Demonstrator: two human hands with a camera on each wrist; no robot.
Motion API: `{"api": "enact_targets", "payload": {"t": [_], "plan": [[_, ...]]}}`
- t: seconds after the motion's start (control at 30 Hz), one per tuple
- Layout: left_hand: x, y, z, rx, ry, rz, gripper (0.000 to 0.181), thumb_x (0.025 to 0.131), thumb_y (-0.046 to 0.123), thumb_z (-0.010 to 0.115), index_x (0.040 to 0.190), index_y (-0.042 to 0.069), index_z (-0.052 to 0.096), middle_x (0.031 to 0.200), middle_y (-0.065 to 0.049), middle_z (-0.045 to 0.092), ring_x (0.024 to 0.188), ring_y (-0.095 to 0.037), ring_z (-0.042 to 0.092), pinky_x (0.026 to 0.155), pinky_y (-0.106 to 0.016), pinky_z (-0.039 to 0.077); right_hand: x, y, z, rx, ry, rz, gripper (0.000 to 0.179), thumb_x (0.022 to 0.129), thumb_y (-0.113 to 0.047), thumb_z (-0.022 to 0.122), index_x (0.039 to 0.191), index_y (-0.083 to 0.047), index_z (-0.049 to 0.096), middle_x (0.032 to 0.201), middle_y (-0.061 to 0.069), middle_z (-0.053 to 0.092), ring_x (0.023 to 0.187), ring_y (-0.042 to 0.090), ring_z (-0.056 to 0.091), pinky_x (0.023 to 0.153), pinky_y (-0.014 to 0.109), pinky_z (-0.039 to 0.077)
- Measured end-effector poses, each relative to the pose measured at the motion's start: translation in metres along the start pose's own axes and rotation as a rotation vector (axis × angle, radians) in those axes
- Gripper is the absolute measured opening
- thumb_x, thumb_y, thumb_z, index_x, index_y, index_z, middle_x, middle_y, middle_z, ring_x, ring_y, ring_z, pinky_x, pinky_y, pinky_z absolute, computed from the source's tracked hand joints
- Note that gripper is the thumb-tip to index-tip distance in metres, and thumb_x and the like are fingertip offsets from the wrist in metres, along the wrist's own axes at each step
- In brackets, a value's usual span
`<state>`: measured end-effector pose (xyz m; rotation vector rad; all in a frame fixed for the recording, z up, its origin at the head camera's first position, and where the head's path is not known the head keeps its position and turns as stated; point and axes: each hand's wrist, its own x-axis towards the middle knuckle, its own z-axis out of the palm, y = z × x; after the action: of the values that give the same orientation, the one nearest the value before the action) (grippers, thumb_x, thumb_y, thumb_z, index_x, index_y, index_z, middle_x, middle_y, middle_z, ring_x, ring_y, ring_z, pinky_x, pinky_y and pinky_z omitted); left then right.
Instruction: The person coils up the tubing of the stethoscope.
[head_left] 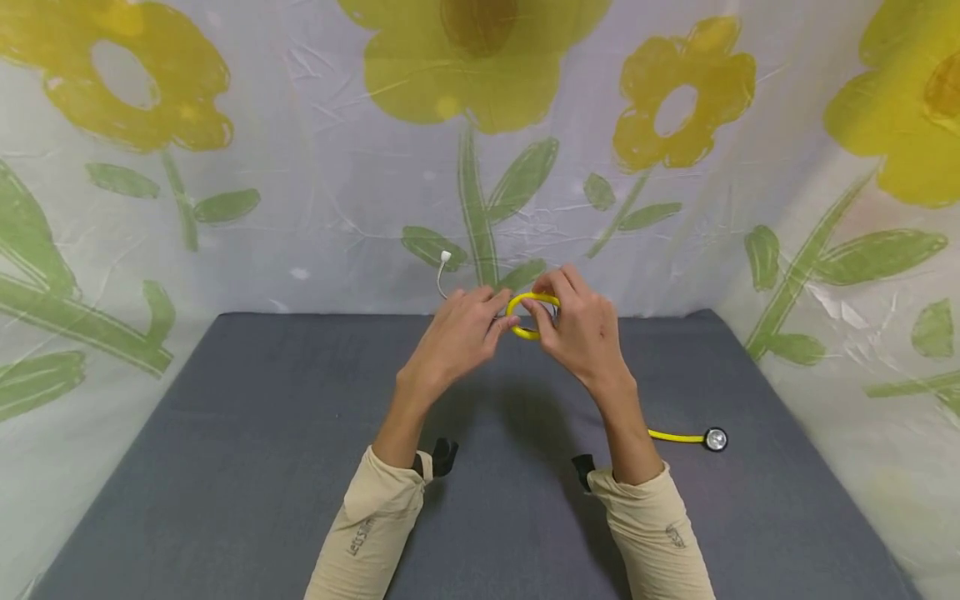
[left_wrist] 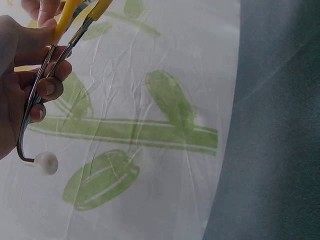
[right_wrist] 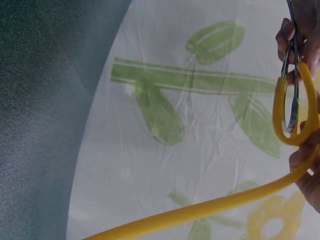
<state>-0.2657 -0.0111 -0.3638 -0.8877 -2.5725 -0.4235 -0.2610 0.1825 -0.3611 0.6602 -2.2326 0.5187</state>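
So the metal tubes (right_wrist: pixel 295 95) run left from the yellow loop (right_wrist: pixel 277 109) into my gripping left hand (head_left: pixel 459 331), my right hand (head_left: pixel 585 332) pinching the loop's right end.

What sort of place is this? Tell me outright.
Probably a makeshift work booth rather than a clinic, despite the yellow stethoscope: flower-printed sheeting walls three sides of a grey table.

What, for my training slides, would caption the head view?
Left hand and right hand hold a stethoscope, its chestpiece on grey fabric.
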Motion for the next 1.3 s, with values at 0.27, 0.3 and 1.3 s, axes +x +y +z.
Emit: {"api": "enact_targets", "payload": {"t": [0.27, 0.3, 1.3], "plan": [[0.002, 0.000, -0.001, -0.012, 0.010, 0.005, 0.033, 0.104, 0.022, 0.066, 0.131, 0.004, 0.068, 0.094, -0.008, 0.069, 0.071, -0.020, 0.054, 0.071, -0.033, 0.039, 0.002, 0.001, -0.001, 0.115, -0.006, 0.010, 0.016, 0.094, -0.014, 0.079, 0.102, -0.003, 0.071, 0.102, 0.015, 0.059, 0.060, 0.017, 0.051, 0.054, 0.028, 0.043], [0.002, 0.000, -0.001, -0.029, 0.015, 0.000, 0.030, 0.103, 0.021, 0.067, 0.127, 0.004, 0.070, 0.092, -0.008, 0.068, 0.070, -0.020, 0.053, 0.071, -0.033, 0.039, 0.002, 0.002, -0.002, 0.135, -0.011, 0.008, 0.016, 0.094, -0.012, 0.078, 0.104, -0.002, 0.071, 0.104, 0.016, 0.058, 0.062, 0.017, 0.053, 0.056, 0.028, 0.046], [0.003, 0.005, -0.007, -0.509, 0.070, 0.135, 0.025, 0.095, 0.010, 0.074, 0.114, -0.002, 0.066, 0.100, -0.012, 0.076, 0.089, -0.021, 0.076, 0.083, -0.032, 0.062, -0.002, 0.027, -0.019, 0.445, 0.082, 0.232, 0.016, 0.085, -0.003, 0.084, 0.096, 0.002, 0.073, 0.093, 0.016, 0.073, 0.087, 0.025, 0.070, 0.082, 0.014, 0.054]]}}
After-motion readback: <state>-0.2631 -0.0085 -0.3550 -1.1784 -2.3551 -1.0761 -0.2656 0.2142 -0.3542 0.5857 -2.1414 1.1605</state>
